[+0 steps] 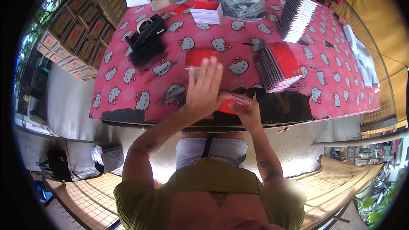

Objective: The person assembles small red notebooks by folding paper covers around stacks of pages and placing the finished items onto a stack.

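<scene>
With its fingers stretched out and pointing away from me, my left hand [203, 89] hovers over or rests on the near middle of the table; I cannot tell which. Beyond its fingertips is a small red-covered notebook [197, 56], partly hidden by them. My right hand [250, 114] grips another red notebook [232, 103] near the table's front edge, its thumb lying on the cover. The left thumb reaches to that notebook's left side. To the right, a stack of red spiral notebooks [284, 61] stands with its black wire bindings to the left.
The table has a pink cartoon-cat cover [238, 66]. A black tape dispenser [147, 33] stands left; farther back are a small red notebook stack [207, 12], clear plastic wrap [238, 0] and a tall spiral notebook stack [296, 15]. Cardboard boxes [79, 27] are piled beyond the left edge.
</scene>
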`<state>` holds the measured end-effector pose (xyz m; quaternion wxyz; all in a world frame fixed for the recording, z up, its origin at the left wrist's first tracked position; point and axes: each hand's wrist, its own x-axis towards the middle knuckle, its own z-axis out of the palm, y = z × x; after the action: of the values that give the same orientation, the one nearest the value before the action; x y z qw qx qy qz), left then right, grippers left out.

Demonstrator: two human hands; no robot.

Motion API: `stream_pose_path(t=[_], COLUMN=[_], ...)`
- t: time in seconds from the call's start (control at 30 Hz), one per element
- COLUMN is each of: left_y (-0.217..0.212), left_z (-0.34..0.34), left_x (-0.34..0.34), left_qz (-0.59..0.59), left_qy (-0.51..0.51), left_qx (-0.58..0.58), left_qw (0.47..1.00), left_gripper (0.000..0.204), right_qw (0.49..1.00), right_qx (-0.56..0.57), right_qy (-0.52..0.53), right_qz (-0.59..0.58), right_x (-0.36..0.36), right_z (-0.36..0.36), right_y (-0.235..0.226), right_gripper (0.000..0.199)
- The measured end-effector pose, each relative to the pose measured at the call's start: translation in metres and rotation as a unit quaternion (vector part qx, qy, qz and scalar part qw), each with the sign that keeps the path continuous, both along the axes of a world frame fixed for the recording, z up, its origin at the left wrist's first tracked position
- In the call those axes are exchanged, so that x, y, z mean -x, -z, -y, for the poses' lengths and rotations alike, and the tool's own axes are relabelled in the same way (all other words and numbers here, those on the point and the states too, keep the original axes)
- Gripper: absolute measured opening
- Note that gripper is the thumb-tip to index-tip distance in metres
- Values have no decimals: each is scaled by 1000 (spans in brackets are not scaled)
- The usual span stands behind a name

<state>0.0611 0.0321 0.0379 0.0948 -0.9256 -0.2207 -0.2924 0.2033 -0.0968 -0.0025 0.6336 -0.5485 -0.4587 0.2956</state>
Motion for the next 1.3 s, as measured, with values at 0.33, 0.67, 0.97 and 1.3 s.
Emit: stream_pose_path(t=[0.33,0.67,0.97,1.3], left_y=[15,81,64,47], left_z=[-1,50,47,39], left_x=[2,22,-7,-11], left_qz=[-191,-64,-60,-99], left_qy=[138,109,111,82], left_qx=[218,68,87,61], left_qw=[947,990,988,990], left_gripper=[73,80,88,81], right_qw=[997,997,995,996], right_qx=[51,49,8,34], right_qy=[-59,-41,-26,-56], right_qz=[4,46,100,68], right_x=[-21,-15,-22,-18], right_z=[-4,-5,-3,-6], right_y=[44,50,48,52], right_gripper=[26,30,31,31])
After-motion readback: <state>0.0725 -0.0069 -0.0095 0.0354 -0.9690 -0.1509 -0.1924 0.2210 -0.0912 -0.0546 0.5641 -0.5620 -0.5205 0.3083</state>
